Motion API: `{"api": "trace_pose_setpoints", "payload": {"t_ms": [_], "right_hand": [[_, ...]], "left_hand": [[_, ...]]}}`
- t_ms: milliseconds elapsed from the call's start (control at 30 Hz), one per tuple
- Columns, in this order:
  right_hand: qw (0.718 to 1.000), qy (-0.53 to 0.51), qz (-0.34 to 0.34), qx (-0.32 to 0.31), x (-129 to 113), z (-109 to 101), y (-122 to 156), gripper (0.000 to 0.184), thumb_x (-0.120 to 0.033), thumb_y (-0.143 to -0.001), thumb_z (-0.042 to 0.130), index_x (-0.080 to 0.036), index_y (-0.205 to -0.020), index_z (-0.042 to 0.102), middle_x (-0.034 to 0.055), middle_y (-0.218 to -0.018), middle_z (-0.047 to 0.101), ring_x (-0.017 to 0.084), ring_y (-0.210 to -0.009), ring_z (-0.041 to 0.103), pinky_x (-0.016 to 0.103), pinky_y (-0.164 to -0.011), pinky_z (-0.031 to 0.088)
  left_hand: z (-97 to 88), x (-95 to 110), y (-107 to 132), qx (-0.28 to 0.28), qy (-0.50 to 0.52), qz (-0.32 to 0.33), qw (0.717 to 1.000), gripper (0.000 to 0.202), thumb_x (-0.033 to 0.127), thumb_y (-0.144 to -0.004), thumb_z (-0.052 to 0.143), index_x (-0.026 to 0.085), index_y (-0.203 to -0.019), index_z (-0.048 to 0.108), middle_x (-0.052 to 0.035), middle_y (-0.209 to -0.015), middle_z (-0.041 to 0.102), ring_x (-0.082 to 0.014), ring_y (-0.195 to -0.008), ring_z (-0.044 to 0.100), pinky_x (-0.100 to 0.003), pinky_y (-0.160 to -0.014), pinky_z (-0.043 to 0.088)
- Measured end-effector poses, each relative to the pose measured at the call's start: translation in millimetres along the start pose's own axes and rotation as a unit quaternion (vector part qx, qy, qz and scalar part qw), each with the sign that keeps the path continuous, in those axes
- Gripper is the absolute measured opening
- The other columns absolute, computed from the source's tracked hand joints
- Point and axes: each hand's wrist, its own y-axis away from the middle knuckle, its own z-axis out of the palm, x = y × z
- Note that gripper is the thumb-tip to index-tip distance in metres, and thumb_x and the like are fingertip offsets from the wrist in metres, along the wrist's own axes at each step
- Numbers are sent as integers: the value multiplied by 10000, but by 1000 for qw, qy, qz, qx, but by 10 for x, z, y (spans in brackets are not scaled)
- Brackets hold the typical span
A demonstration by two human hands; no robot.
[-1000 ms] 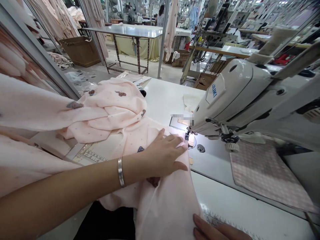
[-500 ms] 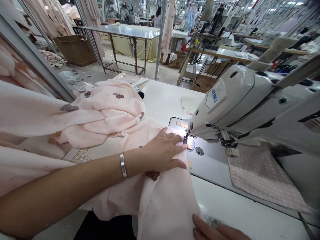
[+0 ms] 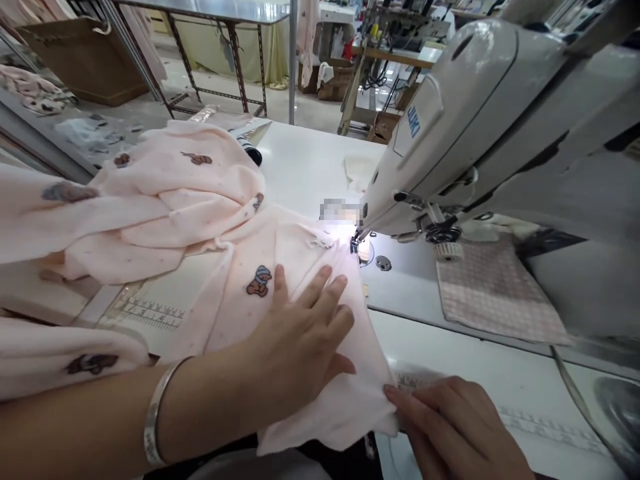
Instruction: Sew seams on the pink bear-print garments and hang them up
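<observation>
Pale-pink, bear-printed soft cloth (image 3: 295, 243), left to centre of frame; likely light, limp, pucker-prone. Best pinched by edge, pressed flat. Left hand (image 3: 295, 350) spread on it; right hand (image 3: 457, 423) pinching edge, lower right.

On my feed, the pink printed cloth (image 3: 160, 220) at nine o'clock looks soft and matt. The sewing machine head (image 3: 465, 107) at two is smooth, glossy white; the tabletop (image 3: 300, 150) at twelve is slick white too. I see a polished metal bangle (image 3: 151, 427) at eight, matt checked cloth (image 3: 493, 287) at three and, less clearly, probably cardboard in the brown box (image 3: 80, 60) at ten.
</observation>
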Motion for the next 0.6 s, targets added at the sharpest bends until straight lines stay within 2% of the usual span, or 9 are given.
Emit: {"api": "trace_pose_setpoints", "payload": {"t_ms": [100,200,300,367,467,533,600], "right_hand": [[1000,4,-4,-11,26,-26,41,217,-92,-862,502,-131,-1033,631,42,-778,589,129,-719,505,276,-658,416],[997,37,-65,-22,97,-53,9,235,-123,-868,516,-134,-1070,636,88,-1022,650,186,-916,546,311,-758,432],[989,61,-124,-45,196,-51,-180,255,-152,-897,472,-173,-1077,651,34,-1198,631,204,-1019,534,324,-803,411],[989,50,-130,-44,265,-18,-366,270,-136,-905,449,-185,-1065,660,12,-1176,648,192,-980,543,335,-807,395],[988,33,-146,-20,378,59,-648,258,-92,-874,480,-149,-1057,654,52,-1122,668,189,-926,554,337,-762,392],[988,29,-150,-9,466,108,-808,246,-82,-861,492,-144,-1037,651,69,-1081,673,184,-885,560,330,-717,388],[990,32,-135,-4,560,153,-941,225,-105,-869,491,-152,-1018,652,78,-1030,666,183,-847,561,328,-689,385]], "left_hand": [[59,-57,24,1,12,5,1000,417,464,-932,388,152,-1190,489,-185,-1504,246,-388,-1401,144,-825,-933,75],[56,-194,-28,4,35,31,999,443,474,-927,391,156,-1224,476,-179,-1504,250,-379,-1402,155,-800,-962,61],[-11,-447,-171,13,52,69,996,443,447,-921,424,158,-1252,469,-169,-1485,301,-355,-1398,193,-750,-1012,64],[-72,-666,-314,11,52,100,994,448,450,-917,435,162,-1258,475,-157,-1475,329,-324,-1396,220,-667,-1073,87],[-150,-992,-562,-1,42,154,987,484,499,-911,423,174,-1264,483,-137,-1474,341,-274,-1393,245,-510,-1124,157],[-188,-1166,-730,-3,29,176,984,514,512,-904,427,171,-1286,471,-136,-1476,337,-264,-1390,252,-471,-1120,182],[-218,-1298,-892,-6,14,180,983,550,514,-899,431,170,-1327,436,-137,-1484,322,-265,-1390,253,-478,-1115,172]]}}
